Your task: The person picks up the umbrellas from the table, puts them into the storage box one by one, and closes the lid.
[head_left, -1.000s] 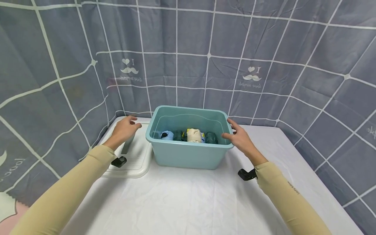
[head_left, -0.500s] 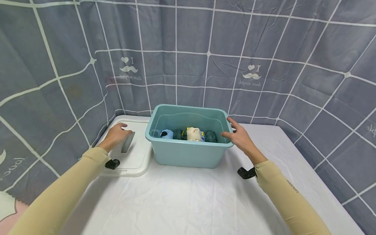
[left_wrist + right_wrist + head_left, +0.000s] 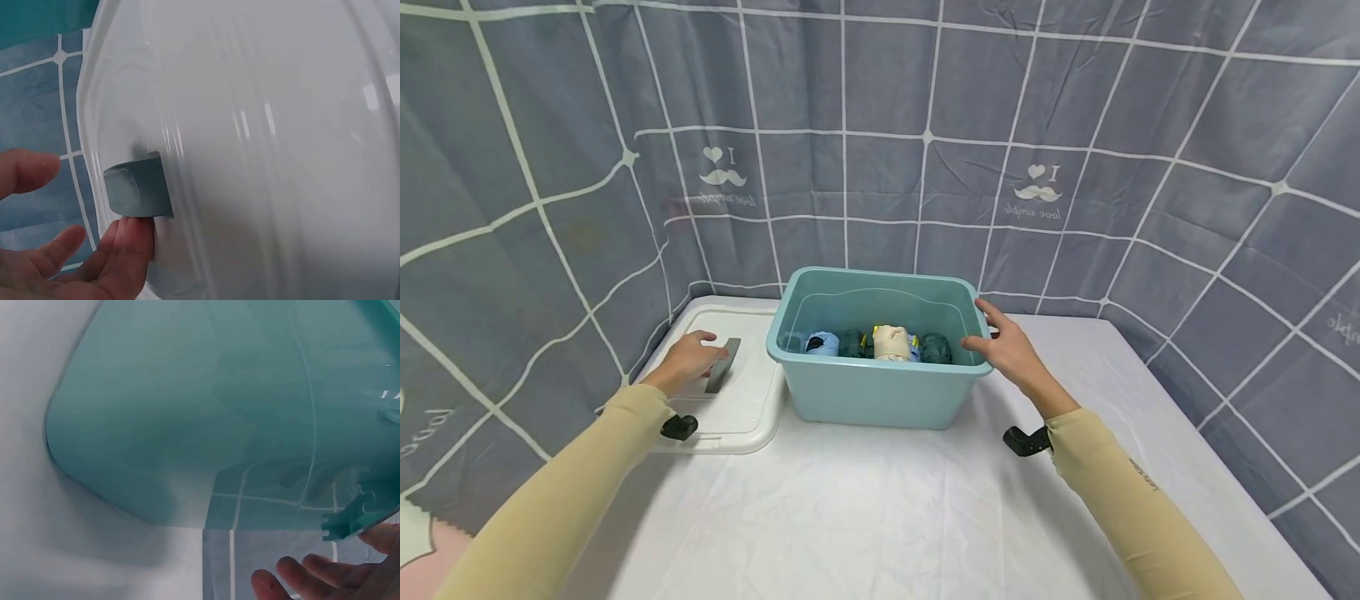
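Observation:
In the head view, my left hand point(image 3: 688, 364) is at the grey handle point(image 3: 722, 365) of a white lid point(image 3: 752, 408) lying flat. The left wrist view shows its fingertips point(image 3: 134, 231) touching the handle's edge, the thumb held apart. My right hand point(image 3: 1011, 354) rests on the right rim of a blue-green storage bin point(image 3: 880, 396), its thumb over the rim. From the right wrist, several loosely extended fingers point(image 3: 306, 575) show below the rim, with one against it. Inside the bin sit rolled bundles: light blue point(image 3: 823, 343), cream point(image 3: 892, 343) and dark green point(image 3: 936, 348).
A white cloth point(image 3: 880, 508) covers the table. The lid lies directly left of the bin. Grey curtains point(image 3: 880, 183) with white grid lines hang behind and at both sides. A black wrist mount point(image 3: 679, 427) sits under the left wrist, another point(image 3: 1026, 442) under the right.
My left hand has moved left and down, from beside the bin to the lid's handle. The right hand stays on the bin's rim. The view has shifted slightly.

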{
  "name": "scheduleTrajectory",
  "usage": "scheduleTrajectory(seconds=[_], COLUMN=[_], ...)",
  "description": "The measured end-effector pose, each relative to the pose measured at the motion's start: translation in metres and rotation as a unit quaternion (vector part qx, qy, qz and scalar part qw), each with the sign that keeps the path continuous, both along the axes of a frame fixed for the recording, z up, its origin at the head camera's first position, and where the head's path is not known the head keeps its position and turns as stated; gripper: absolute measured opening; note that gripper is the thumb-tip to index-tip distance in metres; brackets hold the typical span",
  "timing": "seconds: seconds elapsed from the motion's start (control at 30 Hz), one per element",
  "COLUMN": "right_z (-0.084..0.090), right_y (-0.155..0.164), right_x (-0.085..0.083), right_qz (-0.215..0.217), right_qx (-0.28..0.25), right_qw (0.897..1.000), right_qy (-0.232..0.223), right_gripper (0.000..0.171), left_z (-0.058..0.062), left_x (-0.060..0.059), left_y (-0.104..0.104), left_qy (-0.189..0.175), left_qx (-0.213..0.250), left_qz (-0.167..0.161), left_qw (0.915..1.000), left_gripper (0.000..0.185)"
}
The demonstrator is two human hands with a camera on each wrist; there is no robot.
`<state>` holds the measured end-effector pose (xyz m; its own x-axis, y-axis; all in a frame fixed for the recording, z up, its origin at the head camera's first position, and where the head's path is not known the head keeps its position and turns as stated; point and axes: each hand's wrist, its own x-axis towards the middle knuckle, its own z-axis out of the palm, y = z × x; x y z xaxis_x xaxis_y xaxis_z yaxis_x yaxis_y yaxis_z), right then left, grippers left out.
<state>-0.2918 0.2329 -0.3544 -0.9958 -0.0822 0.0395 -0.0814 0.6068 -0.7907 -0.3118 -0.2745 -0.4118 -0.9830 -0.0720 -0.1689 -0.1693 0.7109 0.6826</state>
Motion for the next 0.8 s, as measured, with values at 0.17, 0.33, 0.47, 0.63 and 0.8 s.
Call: scheduleTrajectory(seconds=[0.17, 0.33, 0.47, 0.63, 0.8], right_z=[0.001, 0.0, -0.002, -0.001, 0.0], right_y=[0.0, 0.001, 0.002, 0.001, 0.0], right_x=[0.001, 0.001, 0.002, 0.003, 0.002], right_qz=[0.0, -0.002, -0.006, -0.003, -0.003], right_qx=[0.002, 0.004, 0.006, 0.005, 0.005], right_qw=[1.0, 1.0, 1.0, 1.0, 1.0], right_qy=[-0.001, -0.001, -0.007, -0.003, 0.0], right_gripper=[0.085, 0.085, 0.085, 0.086, 0.086], left_z=[0.0, -0.003, -0.008, -0.011, -0.012], left_x=[-0.001, -0.003, -0.004, -0.005, -0.008], left_y=[-0.003, -0.003, -0.001, 0.003, 0.008], left_qy=[-0.015, -0.03, -0.033, -0.019, -0.008], left_qx=[-0.008, -0.012, -0.013, -0.039, -0.065], left_qz=[-0.018, -0.037, -0.039, -0.027, -0.006], left_qw=[0.9997, 0.9988, 0.9986, 0.9987, 0.9979], left_gripper=[0.074, 0.077, 0.077, 0.076, 0.074])
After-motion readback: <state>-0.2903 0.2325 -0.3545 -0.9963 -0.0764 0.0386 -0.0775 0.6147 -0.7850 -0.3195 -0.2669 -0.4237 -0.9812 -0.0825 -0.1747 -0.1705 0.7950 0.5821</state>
